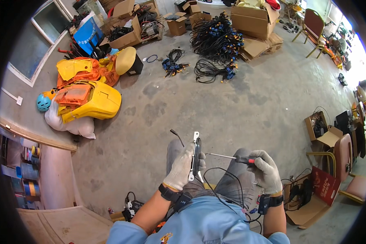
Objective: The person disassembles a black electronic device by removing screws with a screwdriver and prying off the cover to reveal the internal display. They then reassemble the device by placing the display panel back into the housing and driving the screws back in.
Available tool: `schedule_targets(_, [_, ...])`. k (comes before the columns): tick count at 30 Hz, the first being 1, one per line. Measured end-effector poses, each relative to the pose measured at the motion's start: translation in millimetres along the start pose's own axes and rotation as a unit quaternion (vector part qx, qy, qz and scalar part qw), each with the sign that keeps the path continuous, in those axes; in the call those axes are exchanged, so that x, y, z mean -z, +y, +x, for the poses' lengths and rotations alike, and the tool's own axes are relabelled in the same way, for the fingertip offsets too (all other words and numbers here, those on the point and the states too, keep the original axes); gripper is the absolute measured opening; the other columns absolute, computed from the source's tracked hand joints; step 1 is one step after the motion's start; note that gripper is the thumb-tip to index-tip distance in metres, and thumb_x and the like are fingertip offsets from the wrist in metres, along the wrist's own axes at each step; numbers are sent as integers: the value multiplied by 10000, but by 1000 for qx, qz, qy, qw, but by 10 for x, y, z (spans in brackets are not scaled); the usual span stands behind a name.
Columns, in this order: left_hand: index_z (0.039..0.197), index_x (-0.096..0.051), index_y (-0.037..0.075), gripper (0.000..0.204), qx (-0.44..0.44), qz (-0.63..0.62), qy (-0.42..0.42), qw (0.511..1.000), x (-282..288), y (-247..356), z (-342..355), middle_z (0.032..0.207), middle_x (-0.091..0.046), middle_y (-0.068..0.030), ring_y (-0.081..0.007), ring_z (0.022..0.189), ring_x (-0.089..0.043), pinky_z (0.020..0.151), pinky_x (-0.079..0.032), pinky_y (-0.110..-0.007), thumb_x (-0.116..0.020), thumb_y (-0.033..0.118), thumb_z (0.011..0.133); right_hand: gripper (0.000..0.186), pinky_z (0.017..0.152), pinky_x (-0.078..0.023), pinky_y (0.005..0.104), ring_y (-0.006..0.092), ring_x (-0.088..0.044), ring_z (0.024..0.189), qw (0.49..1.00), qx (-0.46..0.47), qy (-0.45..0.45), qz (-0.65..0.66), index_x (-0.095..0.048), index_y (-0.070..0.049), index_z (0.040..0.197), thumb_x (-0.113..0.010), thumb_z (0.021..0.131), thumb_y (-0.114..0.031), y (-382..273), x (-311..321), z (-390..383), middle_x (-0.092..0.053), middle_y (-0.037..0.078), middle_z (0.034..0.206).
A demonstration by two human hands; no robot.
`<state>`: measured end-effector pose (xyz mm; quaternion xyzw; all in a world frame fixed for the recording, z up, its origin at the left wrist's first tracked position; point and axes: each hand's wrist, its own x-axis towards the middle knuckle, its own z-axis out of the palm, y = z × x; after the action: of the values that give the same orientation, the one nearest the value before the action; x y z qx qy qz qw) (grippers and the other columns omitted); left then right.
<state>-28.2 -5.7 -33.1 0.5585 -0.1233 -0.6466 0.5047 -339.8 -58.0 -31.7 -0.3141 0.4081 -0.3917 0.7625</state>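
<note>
My gloved left hand (pixel 179 168) grips a flat dark device (pixel 197 154) with white mounting brackets, holding it on edge above my lap. A short cable with a dark plug (pixel 175 134) sticks up to its left. My gloved right hand (pixel 264 168) is closed on a screwdriver (pixel 244 160) with a black and red handle; its long shaft points left, with the tip at or very near the device's side, though contact is hard to tell. Black cables (pixel 221 170) loop from the device over my lap.
Yellow and orange plastic panels (pixel 97 101) are piled at the left wall. Bundles of cables (pixel 213 38) and cardboard boxes (pixel 252 22) lie ahead. Chairs (pixel 339 154) and open boxes (pixel 317 126) line the right. A wooden surface (pixel 57 223) is at the lower left.
</note>
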Motion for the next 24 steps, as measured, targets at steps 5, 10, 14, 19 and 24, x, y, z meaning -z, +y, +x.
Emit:
schedule_targets(5, [1326,-618,61,476,6,-50,-37,998,100,-47,67,1042,-739,-118,-190,790,-749,707,-657,-339,-497,483,1140,320,888,-577,309,161,-678,965,1000,-15,8,15,-643,11,1288,-674,1037,-186,12,-38,20,-675,67,1101])
schedule_targets(10, [1334,-599,52,523,-42,-173,-116,977,138,15,17,1114,-744,-185,-224,824,-774,695,-675,-350,-479,524,1142,325,899,-575,312,159,-674,980,1000,-16,9,-1,-639,13,1293,-676,1045,-194,55,71,49,-676,72,1118])
schedule_targets(14, [1372,-571,20,565,-66,-167,-153,972,130,48,10,1198,-731,-226,-238,864,-781,694,-678,-321,-479,527,1139,321,913,-581,318,158,-673,998,1000,-12,19,-2,-640,11,1294,-691,1038,-178,75,97,53,-678,76,1137])
schedule_targets(19, [1461,-535,17,627,-68,-129,-149,978,125,46,13,1270,-702,-276,-273,946,-792,731,-699,-325,-495,545,1125,319,920,-583,321,156,-667,1000,1000,-9,18,-3,-643,11,1289,-704,1028,-161,91,81,47,-676,76,1147])
schedule_targets(24, [1417,-522,-52,575,-57,-120,-104,986,78,83,-42,1242,-714,-275,-318,1017,-787,785,-694,-363,-520,453,1142,303,927,-585,325,153,-666,1005,1000,-6,15,-18,-651,8,1276,-702,1020,-145,80,73,32,-674,72,1149])
